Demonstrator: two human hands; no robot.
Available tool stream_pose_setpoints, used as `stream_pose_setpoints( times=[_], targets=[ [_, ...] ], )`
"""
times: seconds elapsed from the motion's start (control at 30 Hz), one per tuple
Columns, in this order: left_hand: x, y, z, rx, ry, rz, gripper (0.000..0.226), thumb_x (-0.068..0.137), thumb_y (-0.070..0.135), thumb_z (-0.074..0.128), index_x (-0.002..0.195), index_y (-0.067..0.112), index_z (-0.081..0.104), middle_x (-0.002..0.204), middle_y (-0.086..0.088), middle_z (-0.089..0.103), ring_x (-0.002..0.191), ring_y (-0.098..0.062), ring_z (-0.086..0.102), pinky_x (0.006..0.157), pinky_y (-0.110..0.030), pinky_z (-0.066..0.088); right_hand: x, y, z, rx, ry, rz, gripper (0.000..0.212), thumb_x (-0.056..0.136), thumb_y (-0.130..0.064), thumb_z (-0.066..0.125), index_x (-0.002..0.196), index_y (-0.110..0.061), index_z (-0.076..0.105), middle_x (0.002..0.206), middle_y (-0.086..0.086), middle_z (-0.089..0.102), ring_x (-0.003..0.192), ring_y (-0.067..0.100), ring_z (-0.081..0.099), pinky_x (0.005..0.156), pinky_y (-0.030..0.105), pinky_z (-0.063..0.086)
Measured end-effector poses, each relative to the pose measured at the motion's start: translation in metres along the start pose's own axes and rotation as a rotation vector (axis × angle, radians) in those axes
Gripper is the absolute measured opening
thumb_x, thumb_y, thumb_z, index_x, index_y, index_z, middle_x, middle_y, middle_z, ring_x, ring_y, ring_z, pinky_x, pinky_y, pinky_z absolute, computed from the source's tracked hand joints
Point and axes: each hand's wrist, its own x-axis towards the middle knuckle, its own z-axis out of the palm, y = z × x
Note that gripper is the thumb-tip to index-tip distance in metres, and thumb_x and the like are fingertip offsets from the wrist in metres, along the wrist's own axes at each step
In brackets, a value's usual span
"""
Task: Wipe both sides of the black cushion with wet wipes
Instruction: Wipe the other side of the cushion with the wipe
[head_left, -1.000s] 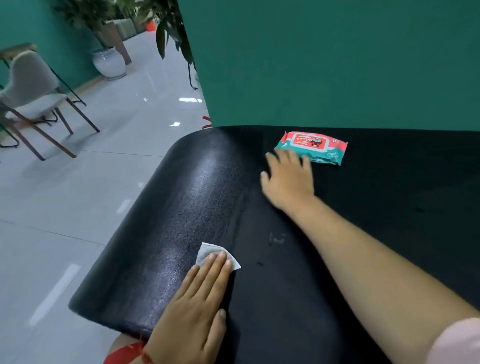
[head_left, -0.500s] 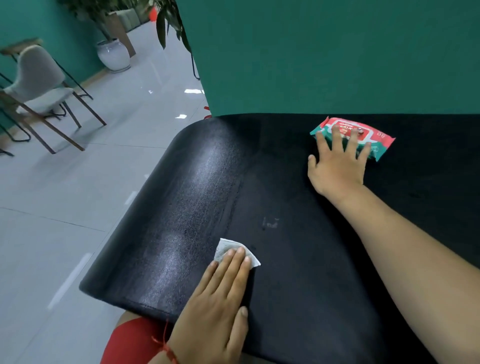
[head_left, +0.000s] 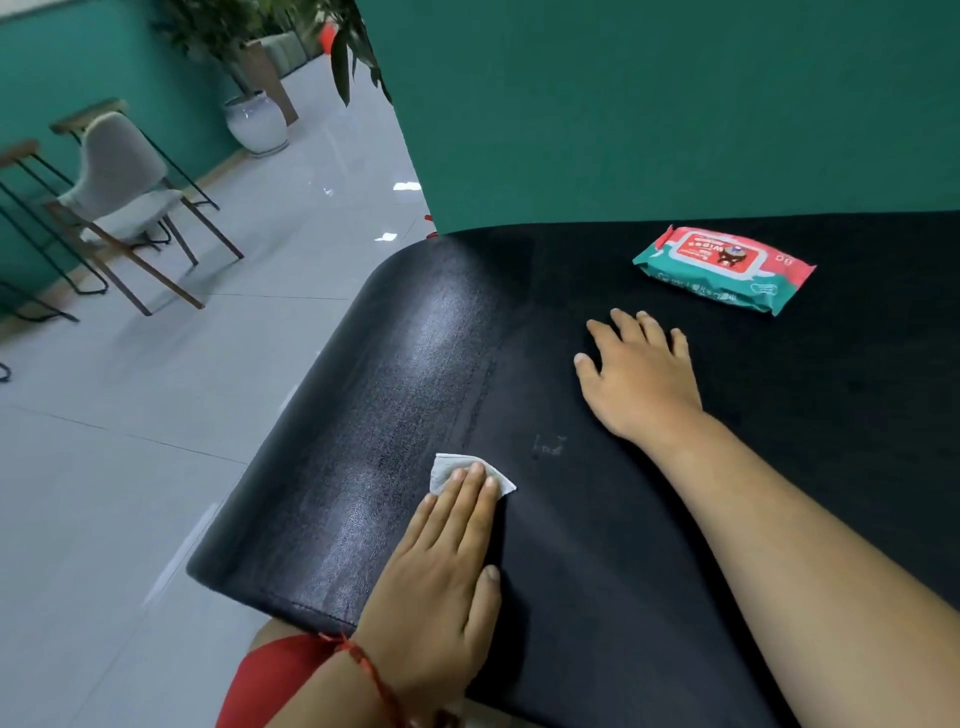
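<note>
The black cushion lies flat in front of me, its left part shiny and damp. My left hand presses a folded white wet wipe onto it with straight fingers, near the front edge. My right hand rests flat on the cushion farther back, fingers spread. A teal and red pack of wet wipes lies beyond that hand, apart from it.
A green wall rises right behind the cushion. To the left is grey tiled floor with a grey chair, stools and a potted plant in a white pot.
My right hand has drawn back from the wipes pack, which now lies free. My left hand with the wipe has slid slightly forward and right on the cushion. The view has shifted left.
</note>
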Motion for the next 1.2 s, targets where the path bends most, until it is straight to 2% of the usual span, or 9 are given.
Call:
stream_pose_setpoints(
  times=[0.27, 0.57, 0.93, 1.07, 1.2],
  targets=[
    [0.033, -0.014, -0.002, 0.074, -0.052, 0.042, 0.07, 0.106, 0.04, 0.027, 0.168, 0.017, 0.003, 0.176, 0.001, -0.005, 0.161, -0.013, -0.009, 0.13, -0.039, 0.003, 0.001, 0.0, -0.002, 0.026, -0.015, 0.007, 0.061, 0.109, -0.055, 0.026, 0.166, -0.031, 0.028, 0.177, 0.001, 0.016, 0.163, 0.027, 0.005, 0.13, 0.057, 0.004],
    [0.074, -0.019, 0.002, 0.077, -0.051, -0.004, 0.071, 0.105, 0.049, 0.014, 0.167, 0.02, -0.004, 0.175, 0.002, -0.011, 0.158, -0.007, -0.019, 0.131, -0.037, -0.002, 0.0, 0.0, -0.004, 0.019, -0.029, 0.007, 0.061, 0.11, -0.055, 0.025, 0.166, -0.031, 0.027, 0.177, 0.001, 0.014, 0.163, 0.028, 0.003, 0.13, 0.058, 0.003],
    [0.126, -0.031, 0.007, 0.078, -0.058, 0.002, 0.076, 0.101, 0.052, 0.007, 0.168, 0.017, 0.0, 0.175, 0.0, -0.008, 0.159, -0.01, -0.017, 0.13, -0.037, -0.002, 0.0, -0.003, -0.004, 0.017, -0.029, 0.01, 0.061, 0.11, -0.054, 0.024, 0.166, -0.03, 0.026, 0.177, 0.001, 0.014, 0.163, 0.028, 0.003, 0.13, 0.058, 0.004],
    [0.146, -0.033, 0.007, 0.056, -0.057, 0.0, 0.079, 0.099, 0.053, 0.007, 0.168, 0.016, 0.002, 0.176, -0.001, -0.006, 0.16, -0.01, -0.015, 0.13, -0.035, -0.004, 0.001, -0.003, -0.004, 0.013, -0.02, 0.01, 0.059, 0.11, -0.052, 0.027, 0.165, -0.03, 0.028, 0.176, 0.001, 0.016, 0.163, 0.028, 0.005, 0.13, 0.058, 0.005],
    [0.167, -0.038, 0.011, 0.05, -0.053, -0.006, 0.079, 0.099, 0.053, 0.006, 0.168, 0.016, 0.003, 0.176, -0.001, -0.004, 0.16, -0.012, -0.013, 0.13, -0.039, 0.0, 0.002, -0.003, -0.005, 0.0, -0.017, 0.012, 0.058, 0.109, -0.051, 0.032, 0.164, -0.031, 0.03, 0.175, 0.001, 0.018, 0.162, 0.028, 0.008, 0.13, 0.058, 0.008]
  ],
)
